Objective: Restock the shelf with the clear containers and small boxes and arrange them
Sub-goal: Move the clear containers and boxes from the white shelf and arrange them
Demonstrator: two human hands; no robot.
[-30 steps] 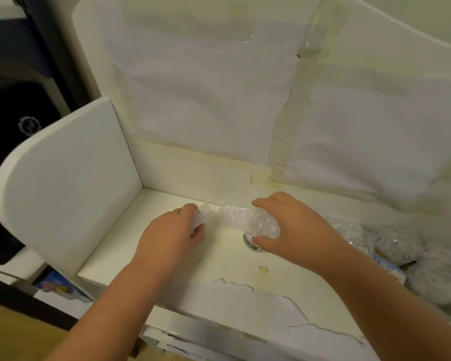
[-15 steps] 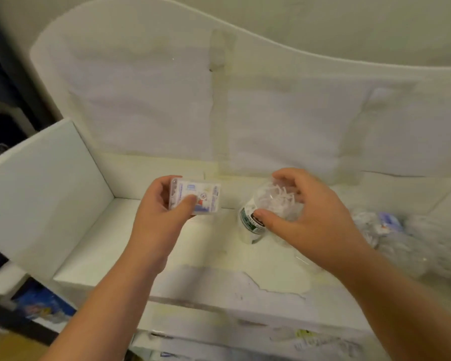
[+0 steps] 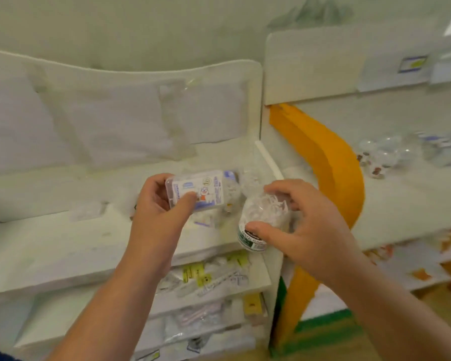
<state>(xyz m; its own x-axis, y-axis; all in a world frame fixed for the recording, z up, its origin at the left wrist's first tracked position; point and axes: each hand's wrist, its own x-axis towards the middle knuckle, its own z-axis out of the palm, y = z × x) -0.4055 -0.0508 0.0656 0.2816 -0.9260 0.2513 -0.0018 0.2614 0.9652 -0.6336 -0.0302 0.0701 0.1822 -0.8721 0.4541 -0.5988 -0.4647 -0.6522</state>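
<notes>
Containers and boxes for the restock are seen in both hands above the white shelf (image 3: 63,246). A small box (image 3: 197,190) with a blue and white printed label is pinched by the left hand (image 3: 158,212), the thumb laid across its front face and the fingers curled behind its left end; the box is held level, clear of the shelf surface. A clear container (image 3: 262,214), round and filled with what appear to be small white pieces, is gripped by the right hand (image 3: 305,230), with the thumb pressed on the green and white label band at its lower end and the fingers curled over its top. The container is tilted, with its labelled end lowest, near the front right corner of the shelf. The 2 items are held just beside each other, not touching as far as can be told. Behind them, at the back right of the shelf, more clear packets (image 3: 235,183) are blurred by motion. Lower tiers (image 3: 211,282) are stocked with packets bearing yellow tags. To the right, an orange curved panel (image 3: 331,162) is seen, and beyond it clear round capsules (image 3: 383,155) are laid on a second shelf (image 3: 401,201).
</notes>
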